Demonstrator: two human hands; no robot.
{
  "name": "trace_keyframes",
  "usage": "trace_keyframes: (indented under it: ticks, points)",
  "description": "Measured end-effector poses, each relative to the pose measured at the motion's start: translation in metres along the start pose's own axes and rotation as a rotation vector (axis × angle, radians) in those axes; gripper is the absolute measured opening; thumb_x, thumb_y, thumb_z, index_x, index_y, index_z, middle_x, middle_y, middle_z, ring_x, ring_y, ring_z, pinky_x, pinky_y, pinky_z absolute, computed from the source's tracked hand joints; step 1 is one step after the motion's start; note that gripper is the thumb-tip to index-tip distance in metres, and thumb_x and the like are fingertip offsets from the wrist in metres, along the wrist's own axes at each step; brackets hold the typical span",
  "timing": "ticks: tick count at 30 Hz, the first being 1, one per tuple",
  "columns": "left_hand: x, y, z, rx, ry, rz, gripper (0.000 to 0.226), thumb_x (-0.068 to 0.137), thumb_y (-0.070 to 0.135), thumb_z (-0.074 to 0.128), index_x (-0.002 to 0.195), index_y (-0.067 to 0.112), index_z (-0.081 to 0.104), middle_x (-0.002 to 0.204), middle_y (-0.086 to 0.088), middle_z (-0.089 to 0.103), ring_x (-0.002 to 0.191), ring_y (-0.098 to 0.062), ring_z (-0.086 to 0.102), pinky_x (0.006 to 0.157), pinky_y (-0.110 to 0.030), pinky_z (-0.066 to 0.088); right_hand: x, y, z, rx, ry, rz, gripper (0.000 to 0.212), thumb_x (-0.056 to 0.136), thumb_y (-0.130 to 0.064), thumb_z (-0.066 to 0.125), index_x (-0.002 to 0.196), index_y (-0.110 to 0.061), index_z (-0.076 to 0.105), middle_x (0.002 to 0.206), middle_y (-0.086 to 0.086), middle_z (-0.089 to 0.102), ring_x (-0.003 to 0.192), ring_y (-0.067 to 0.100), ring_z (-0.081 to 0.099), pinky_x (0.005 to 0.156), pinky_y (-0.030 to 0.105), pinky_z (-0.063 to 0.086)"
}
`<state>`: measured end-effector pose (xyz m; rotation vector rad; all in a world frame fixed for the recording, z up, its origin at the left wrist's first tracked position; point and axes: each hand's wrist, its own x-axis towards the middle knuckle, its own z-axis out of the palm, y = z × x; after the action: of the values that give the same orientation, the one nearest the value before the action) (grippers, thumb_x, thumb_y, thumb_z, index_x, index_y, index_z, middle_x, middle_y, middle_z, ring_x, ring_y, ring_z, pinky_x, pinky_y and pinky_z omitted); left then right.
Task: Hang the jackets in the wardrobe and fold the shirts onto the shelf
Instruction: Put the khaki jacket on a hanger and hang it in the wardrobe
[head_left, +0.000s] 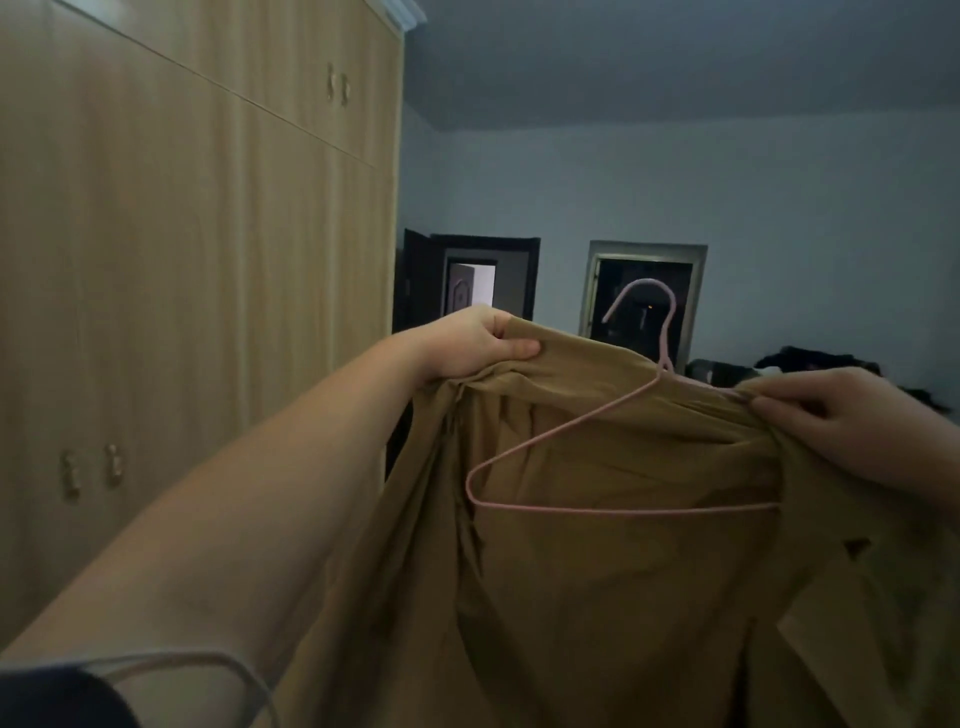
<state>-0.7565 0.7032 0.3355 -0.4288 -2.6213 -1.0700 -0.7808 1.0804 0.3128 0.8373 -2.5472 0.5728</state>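
Wardrobe (182, 260): pale wood grain, fills the left side of the view, all visible doors closed. Upper cupboards sit above the tall doors.

Jacket (597, 597): tan cloth, held up and spread in front of the person, to the right of the wardrobe and not touching it. The top edge is stretched between both hands. The rest hangs down out of the bottom of the view.

Left hand (478, 340): arm reaches up from lower left. Thumb and fingers pinch the jacket's top edge at its left corner, with cloth bunched below the grip.

Right hand (831, 410): enters from the right edge. Fingers curl round the top edge at the right corner. The hanger's right shoulder runs into the cloth at this grip; cannot tell if the fingers hold the wire too.

Hanger (571, 421): thin pink wire, lying against the jacket's near face between the hands. Hook sticks up above the top edge, nearer the right hand. Left shoulder and bottom bar are exposed; the right end is hidden under cloth.

Background: open doorway (470, 283) beside the wardrobe end; dark pale-framed opening (644, 270) behind the hook; dark heap (810, 361) at far right, unclear.

Small items: paired door handles (91, 470) low on the wardrobe; a grey cable (208, 662) at lower left.
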Motion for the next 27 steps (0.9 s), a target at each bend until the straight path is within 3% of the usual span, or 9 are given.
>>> trace_keyframes:
  ticks: [3,6,9,14,17,20,22,24,27]
  points:
    - [0.005,-0.002,0.008,0.066,0.068,0.014,0.029,0.090,0.044,0.066,0.113,0.027,0.072,0.100,0.013,0.074,0.093,-0.005,0.069,0.094,-0.034,0.055,0.009,-0.001,0.007,-0.205,0.033,0.024,0.029,0.097,-0.041,0.050,0.124,-0.044,0.061,0.102,-0.015,0.068,0.083,0.002,0.059,0.080,0.025,0.047]
    - [0.011,-0.006,0.021,0.084,0.106,-0.004,0.030,0.090,0.044,0.067,0.112,0.025,0.072,0.099,0.011,0.073,0.093,-0.009,0.069,0.092,-0.036,0.056,0.017,-0.003,0.016,-0.428,0.068,0.052,0.034,0.100,-0.046,0.043,0.130,-0.043,0.057,0.118,-0.009,0.068,0.095,0.011,0.062,0.087,0.032,0.051]
    - [0.020,-0.010,0.038,0.096,0.173,-0.035,0.033,0.092,0.046,0.063,0.115,0.023,0.069,0.100,0.008,0.070,0.092,-0.011,0.066,0.091,-0.038,0.056,0.026,-0.005,0.025,-0.539,0.187,0.088,0.035,0.102,-0.049,0.035,0.127,-0.044,0.058,0.109,-0.008,0.070,0.089,0.015,0.065,0.073,0.033,0.055]
    - [0.034,-0.008,0.062,0.058,0.390,-0.036,0.037,0.095,0.052,0.054,0.119,0.024,0.061,0.103,0.007,0.065,0.096,-0.014,0.062,0.090,-0.038,0.053,0.033,-0.006,0.041,-0.397,0.417,0.119,0.033,0.103,-0.045,0.033,0.111,-0.034,0.063,0.082,-0.005,0.064,0.069,0.018,0.059,0.063,0.034,0.054]
    - [0.033,-0.007,0.069,0.017,0.311,-0.008,0.048,0.092,0.062,0.051,0.126,0.028,0.049,0.115,0.006,0.058,0.106,-0.017,0.059,0.090,-0.038,0.053,0.027,0.001,0.045,-0.263,0.506,0.084,0.028,0.103,-0.042,0.037,0.105,-0.031,0.062,0.076,-0.008,0.061,0.065,0.014,0.057,0.059,0.031,0.051]
    - [0.026,-0.008,0.066,0.336,0.418,0.061,0.074,0.084,0.071,0.054,0.143,0.033,0.030,0.145,0.004,0.035,0.131,-0.018,0.039,0.107,-0.042,0.039,0.018,0.012,0.044,-0.100,0.536,0.068,0.021,0.102,-0.037,0.043,0.100,-0.029,0.063,0.074,-0.010,0.060,0.064,0.009,0.055,0.055,0.025,0.041]
    - [0.015,-0.001,0.060,0.395,0.487,0.219,0.078,0.083,0.068,0.058,0.146,0.039,0.024,0.151,0.012,0.022,0.140,-0.016,0.026,0.114,-0.042,0.030,0.014,0.017,0.042,-0.008,0.506,0.067,0.018,0.101,-0.037,0.045,0.100,-0.032,0.062,0.077,-0.010,0.062,0.069,0.009,0.058,0.059,0.027,0.045]
    - [0.004,0.010,0.057,0.353,0.356,0.333,0.076,0.085,0.060,0.063,0.147,0.044,0.023,0.152,0.020,0.017,0.142,-0.013,0.024,0.114,-0.040,0.031,0.011,0.020,0.041,0.032,0.475,0.066,0.015,0.101,-0.036,0.046,0.097,-0.035,0.061,0.078,-0.011,0.062,0.072,0.009,0.058,0.059,0.028,0.043]
    - [0.002,0.030,0.068,0.349,0.139,0.337,0.077,0.085,0.054,0.066,0.146,0.053,0.019,0.152,0.025,0.021,0.136,-0.008,0.034,0.108,-0.035,0.039,0.011,0.020,0.042,0.089,0.417,0.063,0.015,0.101,-0.035,0.047,0.101,-0.034,0.062,0.086,-0.014,0.063,0.079,0.003,0.057,0.063,0.023,0.040]
